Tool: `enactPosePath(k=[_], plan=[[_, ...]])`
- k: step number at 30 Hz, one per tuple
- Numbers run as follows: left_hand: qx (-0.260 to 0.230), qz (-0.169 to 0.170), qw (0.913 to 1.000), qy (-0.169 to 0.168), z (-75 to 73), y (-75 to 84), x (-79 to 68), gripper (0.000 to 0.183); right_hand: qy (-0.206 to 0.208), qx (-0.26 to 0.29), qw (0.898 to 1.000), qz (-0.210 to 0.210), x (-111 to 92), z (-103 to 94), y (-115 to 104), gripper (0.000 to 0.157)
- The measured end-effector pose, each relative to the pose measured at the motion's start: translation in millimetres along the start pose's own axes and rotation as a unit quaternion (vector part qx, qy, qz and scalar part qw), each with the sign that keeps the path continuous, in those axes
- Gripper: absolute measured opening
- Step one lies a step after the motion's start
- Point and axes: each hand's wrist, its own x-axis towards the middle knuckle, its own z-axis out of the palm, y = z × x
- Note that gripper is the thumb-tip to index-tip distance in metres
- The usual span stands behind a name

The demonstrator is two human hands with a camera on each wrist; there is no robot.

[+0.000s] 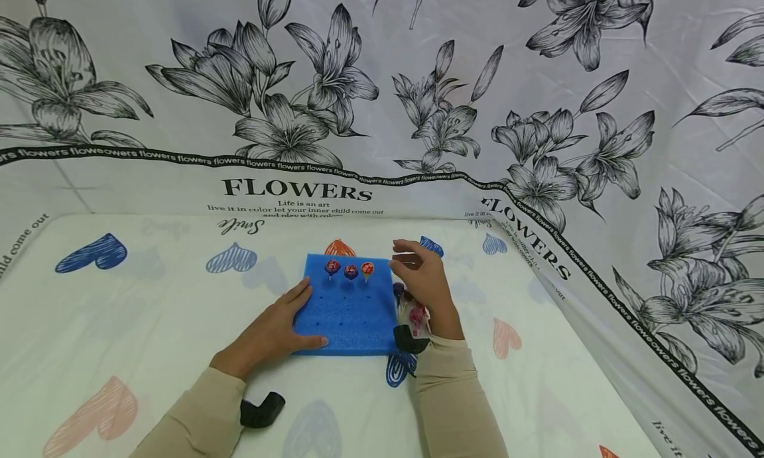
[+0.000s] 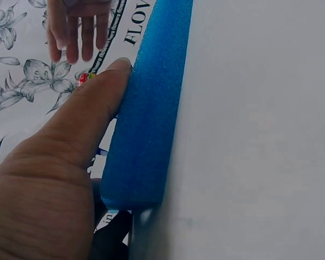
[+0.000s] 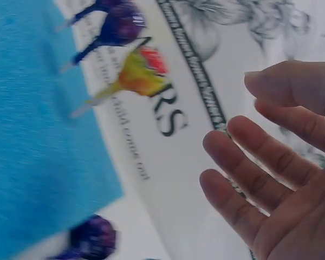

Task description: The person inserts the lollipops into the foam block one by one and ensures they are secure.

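Your left hand [image 1: 271,329] rests straight-fingered on blue foam board [image 1: 358,335] | right hand [image 1: 425,280] empty, loose, near three lollipops [image 1: 350,272] standing in it | seemingly between insertions; next calls for pinching a spare lollipop [image 1: 417,315] (count unclear, partly hidden)

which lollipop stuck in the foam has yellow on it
The rightmost lollipop, nearest the right hand; the other two show purple and red instead.
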Motion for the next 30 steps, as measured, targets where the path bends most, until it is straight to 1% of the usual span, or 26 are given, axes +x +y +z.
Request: enactPosePath(k=[5,8,11,12,19,24,30], plan=[[-0.003,0.0,1.0,-0.001,0.1,-0.6,0.7,0.111,0.025,0.009,1.0,-0.006,-2.0,-14.7,-6.4,0.037],[-0.003,0.002,1.0,0.0,0.3,-1.1,0.9,0.111,0.038,0.007,0.999,-0.008,-3.1,-21.6,-4.5,0.036],[-0.002,0.001,1.0,-0.001,0.7,-1.2,0.9,0.112,0.043,0.007,0.999,-0.002,-4.3,-27.0,-0.8,0.036],[-0.001,0.001,1.0,-0.001,0.8,-0.9,0.8,0.112,0.043,0.009,0.999,0.0,-4.6,-28.6,1.5,0.036],[-0.003,-0.003,1.0,-0.001,1.5,-2.0,0.8,0.113,0.048,0.015,0.998,0.026,-2.0,-35.5,49.5,0.037],[-0.001,0.001,1.0,0.001,2.2,-2.7,0.6,0.113,0.05,0.005,0.998,0.047,-3.6,-35.8,57.3,0.036],[0.0,0.001,1.0,0.003,2.6,-2.2,0.3,0.113,0.036,-0.006,0.996,0.076,-4.1,-33.8,63.3,0.039]])
